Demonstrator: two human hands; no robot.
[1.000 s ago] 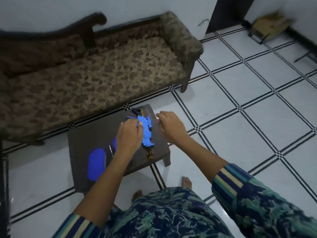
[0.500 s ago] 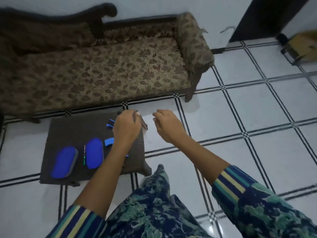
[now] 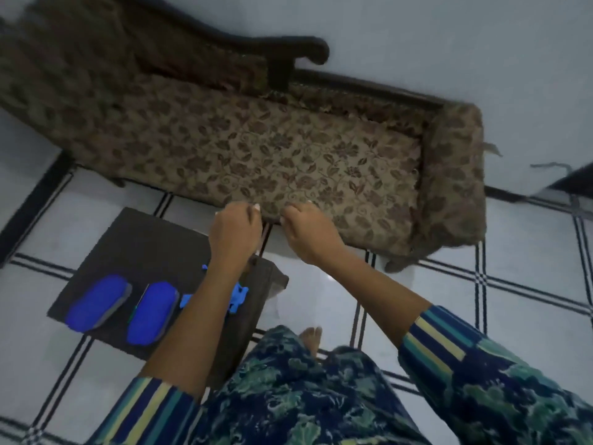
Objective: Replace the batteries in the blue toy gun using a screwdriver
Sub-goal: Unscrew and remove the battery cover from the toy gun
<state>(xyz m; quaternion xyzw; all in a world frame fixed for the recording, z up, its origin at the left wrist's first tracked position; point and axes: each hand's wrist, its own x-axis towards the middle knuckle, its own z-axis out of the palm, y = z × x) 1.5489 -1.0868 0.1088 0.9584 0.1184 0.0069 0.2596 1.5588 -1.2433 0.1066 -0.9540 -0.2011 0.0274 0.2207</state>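
Blue toy gun (image 3: pixel 238 297) lying on counter (image 3: pixel 154 239), screwdriver (image 3: pixel 136 308) untouched. Left hand (image 3: pixel 234 229), right hand (image 3: pixel 308 229) raised, grip curled, contents can't tell. Battery swap seemingly unfinished.

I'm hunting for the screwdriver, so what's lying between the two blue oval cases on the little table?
In the head view, a thin green-handled tool, likely the screwdriver, lies on the table between the left oval case and the right oval case.

just the one head cam, looking steeply down past both arms at the tabletop (image 3: pixel 154 239) and floor (image 3: pixel 481 316), kinda blurry
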